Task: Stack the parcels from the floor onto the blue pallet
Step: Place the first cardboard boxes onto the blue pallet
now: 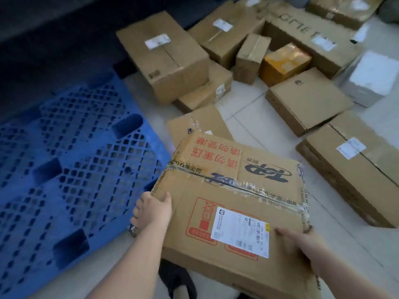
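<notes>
White tile floor (248,108), blue pallet (71,160) bare. Left hand (151,210) and right hand (302,240) grip printed carton (233,190) edges beside pallet; keep level, land it square in a corner.

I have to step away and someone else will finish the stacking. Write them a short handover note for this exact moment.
Left hand grips the left edge of the big printed box; right hand holds its near right corner.
The box is beside the blue pallet, its left corner overlapping the pallet's edge; whether it is lifted cannot be told.
Done: no parcel rests fully on the pallet.
Left: place this box, then move the other parcels lying on the tiled floor beyond and to the right.
</notes>
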